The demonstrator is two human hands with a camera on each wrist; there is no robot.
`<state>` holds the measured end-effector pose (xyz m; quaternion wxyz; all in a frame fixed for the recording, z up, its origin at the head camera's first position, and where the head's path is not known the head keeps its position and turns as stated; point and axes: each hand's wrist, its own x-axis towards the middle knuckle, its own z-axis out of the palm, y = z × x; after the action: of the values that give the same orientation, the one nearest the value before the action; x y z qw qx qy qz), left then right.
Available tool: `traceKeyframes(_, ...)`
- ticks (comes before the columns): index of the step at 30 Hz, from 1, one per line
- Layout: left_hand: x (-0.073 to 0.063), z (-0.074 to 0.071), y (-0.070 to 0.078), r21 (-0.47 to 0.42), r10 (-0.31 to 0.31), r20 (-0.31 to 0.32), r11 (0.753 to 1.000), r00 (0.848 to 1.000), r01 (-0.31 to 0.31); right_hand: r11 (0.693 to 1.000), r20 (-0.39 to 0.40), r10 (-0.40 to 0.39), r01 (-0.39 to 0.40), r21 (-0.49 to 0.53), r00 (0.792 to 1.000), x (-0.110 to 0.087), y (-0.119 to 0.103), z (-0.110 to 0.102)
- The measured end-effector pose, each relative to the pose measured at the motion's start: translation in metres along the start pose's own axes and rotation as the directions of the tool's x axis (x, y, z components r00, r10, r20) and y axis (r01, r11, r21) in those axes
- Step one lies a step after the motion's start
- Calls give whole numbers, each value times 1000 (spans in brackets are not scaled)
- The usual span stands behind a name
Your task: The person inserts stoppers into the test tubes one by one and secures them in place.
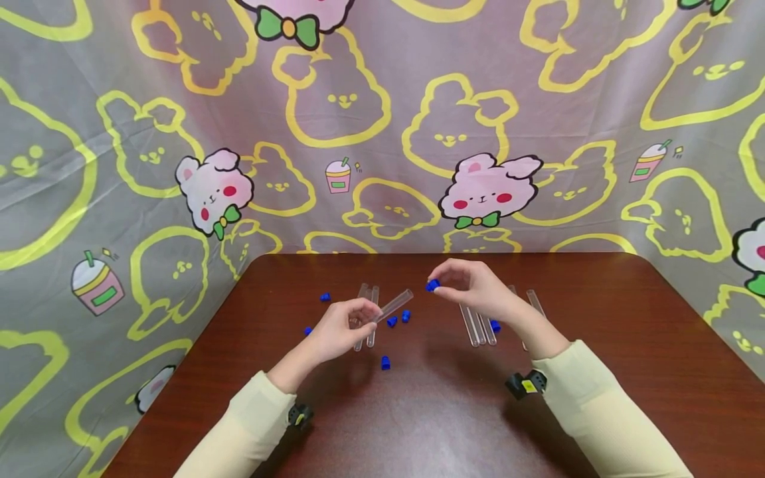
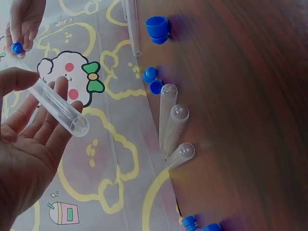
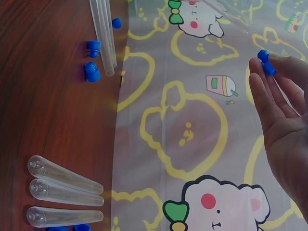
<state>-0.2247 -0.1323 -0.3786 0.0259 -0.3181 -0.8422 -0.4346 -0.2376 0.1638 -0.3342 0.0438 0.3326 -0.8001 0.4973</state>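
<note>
The clear tube (image 1: pixel 397 303) slants out of the left hand (image 1: pixel 342 326), pinched between thumb and fingers above the desk (image 1: pixel 442 411); the right hand (image 1: pixel 475 287), apart from it, pinches a blue cap (image 1: pixel 433 285). Beneath, loose tubes (image 1: pixel 479 329) lie short of the desk's far edge.

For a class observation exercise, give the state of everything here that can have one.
Held test tube: tilted, unstoppered
Left hand: holding that tube
Held blue stopper: not in any tube
Right hand: pinching that stopper
Test tubes on the table: lying flat
Blue stoppers on the table: loose
Patterned cloth: hanging
</note>
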Motion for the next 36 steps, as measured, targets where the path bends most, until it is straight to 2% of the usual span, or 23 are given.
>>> traceKeyframes(7,1,3,2,0,-55,28,998,998,55,1000,1,-1,1,21,1000,0,0,1)
traceKeyframes(21,-1,5,4,17,-70,48,997,996,69,1000,8,19,-19,-1,1000,2,5,14)
traceKeyframes(32,-4,7,3,-20,-64,50,998,997,65,1000,11,3,-3,-15,1000,0,5,19)
traceKeyframes(36,-6,9,3,-11,-16,29,1000,999,16,1000,9,8,-8,-18,1000,-1,3,18)
